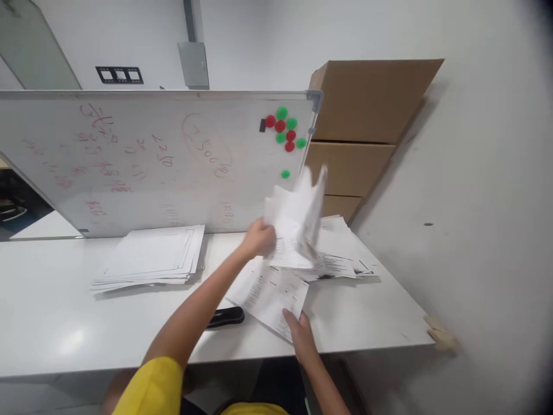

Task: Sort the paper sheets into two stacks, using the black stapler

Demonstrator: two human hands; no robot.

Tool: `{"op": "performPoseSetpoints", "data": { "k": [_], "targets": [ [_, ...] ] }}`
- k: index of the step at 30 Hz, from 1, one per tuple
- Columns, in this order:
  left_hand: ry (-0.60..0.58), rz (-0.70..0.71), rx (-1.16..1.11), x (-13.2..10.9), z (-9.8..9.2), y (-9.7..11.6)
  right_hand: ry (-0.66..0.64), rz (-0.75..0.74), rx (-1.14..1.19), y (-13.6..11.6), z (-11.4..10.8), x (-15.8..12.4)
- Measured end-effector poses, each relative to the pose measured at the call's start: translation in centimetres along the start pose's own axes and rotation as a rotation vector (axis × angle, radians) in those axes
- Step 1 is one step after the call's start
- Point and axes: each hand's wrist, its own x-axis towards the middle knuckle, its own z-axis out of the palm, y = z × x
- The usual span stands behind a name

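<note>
My left hand [260, 237] is closed on the edge of several crumpled white sheets of paper [294, 216], raised and blurred by motion. Below them, my right hand [299, 331] pinches the near right corner of a printed sheet of paper [274, 291], thumb on top. That sheet lies at an angle over the table's front part. Behind the raised papers, a loose pile of printed papers [339, 248] spreads to the right, partly hidden. A black stapler-like object [227, 317] lies beneath my left forearm, its left end covered.
A neat stack of white papers [151, 256] sits on the white table [38, 305] at left. Behind stands a whiteboard [242, 155] with red writing and several round magnets [280, 125]. Cardboard boxes [371, 104] are stacked against the right wall.
</note>
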Motion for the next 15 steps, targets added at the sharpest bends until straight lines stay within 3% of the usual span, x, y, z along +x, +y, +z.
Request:
{"op": "performPoseSetpoints", "data": {
  "k": [2, 4, 6, 8, 10, 11, 13, 15],
  "targets": [
    [-0.073, 0.012, 0.144, 2.8, 3.5, -1.8, -0.003, 0.002, -0.007, 0.2, -0.2, 0.0],
    [-0.098, 0.013, 0.279, 4.8, 5.9, -3.8, -0.004, 0.023, -0.001, 0.5, -0.4, 0.1],
    [-0.097, 0.027, 0.400, 5.9, 7.1, -5.5, -0.005, 0.068, 0.039, 0.7, -0.7, 0.2],
    [-0.074, 0.081, 0.502, 6.2, 6.9, -6.2, 0.002, 0.107, 0.080, 0.7, -0.9, 0.2],
    [-0.024, 0.178, 0.574, 5.7, 4.8, -6.1, -0.009, 0.131, 0.086, 0.6, -1.0, 0.0],
    [0.015, 0.231, 0.599, 5.2, 2.8, -6.0, -0.015, 0.140, 0.077, 0.6, -0.9, -0.1],
    [0.125, 0.311, 0.629, 3.7, -3.2, -6.0, -0.016, 0.159, 0.064, 0.4, -0.9, -0.3],
    [0.278, 0.309, 0.649, 1.3, -10.8, -7.2, 0.009, 0.177, 0.058, 0.3, -0.9, -0.4]
  ]
}}
